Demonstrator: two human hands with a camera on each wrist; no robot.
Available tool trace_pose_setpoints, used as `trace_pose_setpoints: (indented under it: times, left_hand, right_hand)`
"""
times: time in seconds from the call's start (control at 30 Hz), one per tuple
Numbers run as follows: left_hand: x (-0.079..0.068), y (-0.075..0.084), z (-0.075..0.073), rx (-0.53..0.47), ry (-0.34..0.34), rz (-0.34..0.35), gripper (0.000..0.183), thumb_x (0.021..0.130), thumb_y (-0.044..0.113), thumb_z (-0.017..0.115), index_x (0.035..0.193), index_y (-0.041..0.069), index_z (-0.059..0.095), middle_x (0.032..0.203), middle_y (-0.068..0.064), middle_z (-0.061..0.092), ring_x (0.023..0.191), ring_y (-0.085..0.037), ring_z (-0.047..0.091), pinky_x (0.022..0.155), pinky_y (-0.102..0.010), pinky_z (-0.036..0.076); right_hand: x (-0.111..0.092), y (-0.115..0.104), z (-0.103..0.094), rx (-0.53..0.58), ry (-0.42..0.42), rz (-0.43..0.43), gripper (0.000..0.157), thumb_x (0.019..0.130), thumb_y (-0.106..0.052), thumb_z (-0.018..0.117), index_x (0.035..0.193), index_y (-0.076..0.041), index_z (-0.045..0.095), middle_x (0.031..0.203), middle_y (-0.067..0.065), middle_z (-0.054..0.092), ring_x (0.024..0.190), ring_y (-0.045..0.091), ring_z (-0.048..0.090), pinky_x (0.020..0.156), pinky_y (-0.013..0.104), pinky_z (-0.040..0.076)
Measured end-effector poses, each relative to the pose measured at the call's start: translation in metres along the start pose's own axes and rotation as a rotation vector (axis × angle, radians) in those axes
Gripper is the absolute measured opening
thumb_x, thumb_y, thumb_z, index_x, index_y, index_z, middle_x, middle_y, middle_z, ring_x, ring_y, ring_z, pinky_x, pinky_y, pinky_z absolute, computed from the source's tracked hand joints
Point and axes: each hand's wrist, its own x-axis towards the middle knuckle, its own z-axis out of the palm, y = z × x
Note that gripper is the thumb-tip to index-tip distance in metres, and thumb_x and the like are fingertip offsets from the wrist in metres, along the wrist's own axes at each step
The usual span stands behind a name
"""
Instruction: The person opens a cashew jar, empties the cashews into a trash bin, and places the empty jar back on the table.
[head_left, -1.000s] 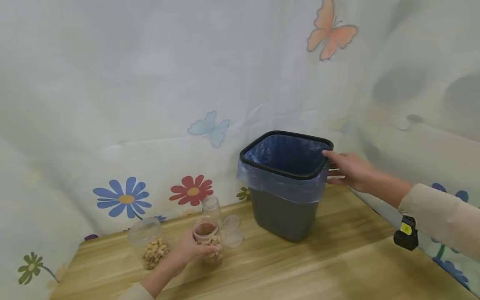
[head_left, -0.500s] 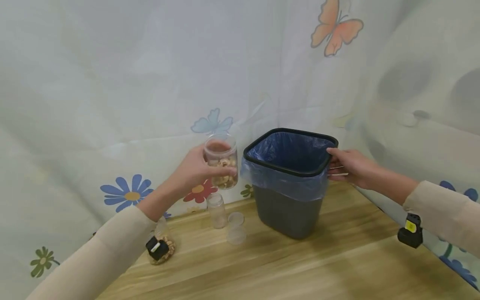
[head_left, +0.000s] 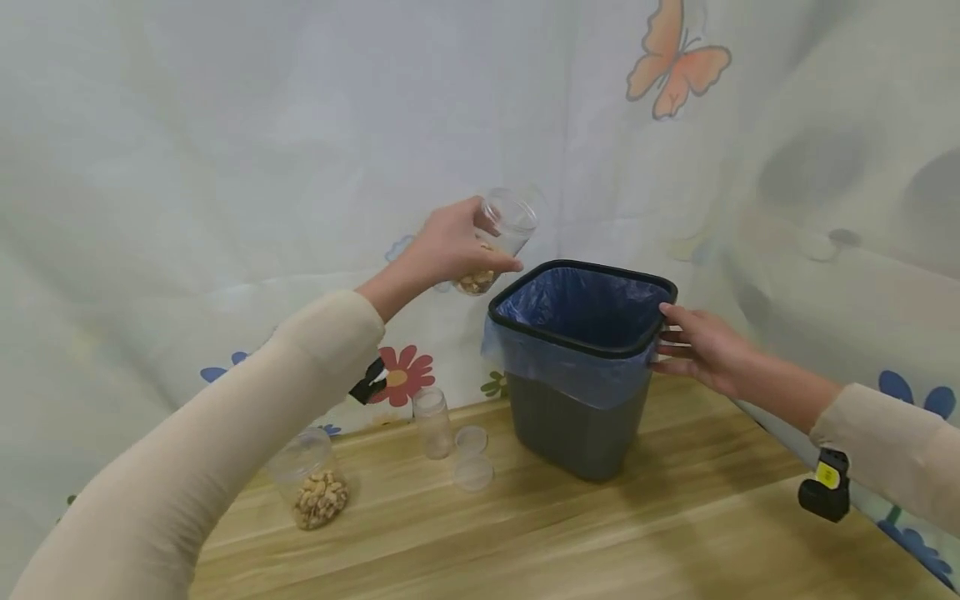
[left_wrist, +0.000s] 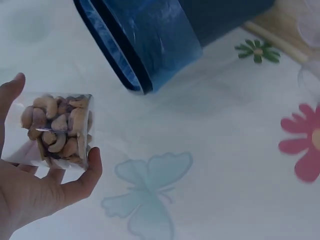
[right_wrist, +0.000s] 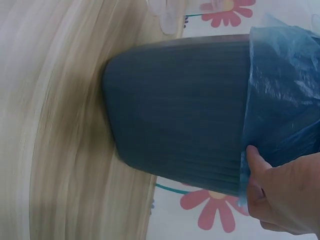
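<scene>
My left hand (head_left: 450,242) grips a clear plastic jar (head_left: 513,232) in the air, tilted with its open mouth toward the upper right. Cashews (left_wrist: 57,125) lie in its bottom part. The jar is just up and left of the rim of a grey trash can (head_left: 573,429), which stands on the table. A blue bag (head_left: 577,379) lines the can and is folded down over its outside under a black rim. At the can's right side, my right hand (head_left: 708,348) holds the edge, thumb at the rim and fingers against the bag-covered outer wall.
On the wooden table (head_left: 525,550), a wide clear jar (head_left: 300,458) with nuts stands at the left. A slim clear jar (head_left: 433,429) and two round lids (head_left: 473,473) are between it and the can. A flower-printed sheet (head_left: 337,167) hangs close behind.
My left hand has lifted the cashew jar off the table, moved it up and right toward the trash can, and tilted it. The right hand has stayed at the can's rim.
</scene>
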Motion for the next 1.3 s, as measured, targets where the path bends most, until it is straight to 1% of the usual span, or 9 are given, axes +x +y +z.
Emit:
trace_pose_setpoints:
  times: [0.07,0.13,0.27,0.4,0.6,0.77,0.93,1.1,1.3]
  left_hand:
    - [0.008,0.005,0.001,0.079,-0.020,-0.014,0.074,0.078,0.044,0.087,0.129,0.006,0.050,0.130,-0.010,0.063,0.115,-0.028,0.060,0.094,-0.043,0.054]
    - [0.015,0.008,0.004,0.115,-0.050,-0.032,0.076,0.078,0.044,0.087,0.130,0.006,0.047,0.129,-0.011,0.061,0.113,-0.027,0.061,0.093,-0.042,0.055]
    - [0.025,0.011,0.009,0.155,-0.117,-0.049,0.077,0.080,0.039,0.087,0.132,0.005,0.042,0.127,-0.014,0.059,0.105,-0.027,0.061,0.090,-0.040,0.055]
    - [0.030,0.012,0.013,0.225,-0.160,-0.039,0.072,0.081,0.035,0.087,0.128,0.007,0.042,0.123,-0.014,0.058,0.099,-0.026,0.060,0.084,-0.038,0.054]
    - [0.033,0.013,0.014,0.322,-0.196,-0.018,0.067,0.080,0.033,0.088,0.125,0.008,0.046,0.110,-0.010,0.055,0.092,-0.025,0.055,0.080,-0.039,0.051]
    - [0.034,0.012,0.022,0.396,-0.250,-0.049,0.071,0.079,0.036,0.088,0.132,0.011,0.047,0.116,-0.007,0.056,0.096,-0.024,0.058,0.081,-0.040,0.054]
    - [0.030,0.010,0.030,0.493,-0.302,-0.043,0.068,0.081,0.035,0.087,0.134,0.014,0.049,0.118,-0.004,0.058,0.097,-0.021,0.060,0.083,-0.042,0.055]
    - [0.027,0.010,0.034,0.542,-0.307,-0.008,0.062,0.081,0.030,0.088,0.131,0.016,0.052,0.121,-0.002,0.061,0.101,-0.021,0.061,0.089,-0.045,0.054]
    - [0.025,0.009,0.036,0.605,-0.331,0.005,0.059,0.083,0.029,0.086,0.130,0.018,0.053,0.118,-0.002,0.060,0.094,-0.023,0.060,0.086,-0.049,0.052]
  right_hand:
    - [0.000,0.001,0.000,0.001,-0.004,-0.001,0.081,0.108,-0.048,0.037,0.161,0.000,0.001,0.162,0.027,0.010,0.147,0.039,0.025,0.112,0.050,0.037]
    - [-0.001,0.001,0.000,0.012,-0.003,0.002,0.080,0.108,-0.047,0.036,0.161,0.000,-0.001,0.164,0.027,0.004,0.149,0.040,0.021,0.112,0.050,0.036]
    - [-0.001,0.003,0.000,0.034,0.010,0.015,0.080,0.108,-0.047,0.036,0.161,0.001,0.001,0.165,0.026,0.003,0.145,0.037,0.026,0.112,0.049,0.037]
    - [-0.001,0.002,0.002,0.051,0.014,0.020,0.080,0.108,-0.047,0.037,0.161,0.002,0.003,0.164,0.026,0.003,0.141,0.034,0.030,0.112,0.049,0.039]
    - [-0.001,-0.005,0.006,0.052,0.010,0.043,0.079,0.109,-0.042,0.039,0.161,-0.001,-0.004,0.166,0.026,-0.004,0.151,0.040,0.016,0.114,0.050,0.035]
    - [-0.005,-0.008,0.006,0.059,0.003,0.061,0.083,0.108,-0.040,0.041,0.159,-0.002,-0.014,0.165,0.024,-0.015,0.154,0.041,0.007,0.116,0.050,0.031]
    - [-0.008,-0.008,0.006,0.051,-0.001,0.058,0.086,0.109,-0.042,0.040,0.157,-0.002,-0.018,0.165,0.024,-0.017,0.154,0.041,0.006,0.116,0.048,0.031]
    - [-0.008,-0.009,0.007,0.035,-0.004,0.058,0.085,0.109,-0.042,0.039,0.158,-0.001,-0.017,0.166,0.024,-0.015,0.154,0.041,0.007,0.115,0.047,0.033]
    - [-0.008,-0.007,0.008,0.035,0.005,0.073,0.084,0.109,-0.042,0.039,0.158,-0.001,-0.016,0.166,0.024,-0.013,0.154,0.041,0.008,0.115,0.046,0.035]
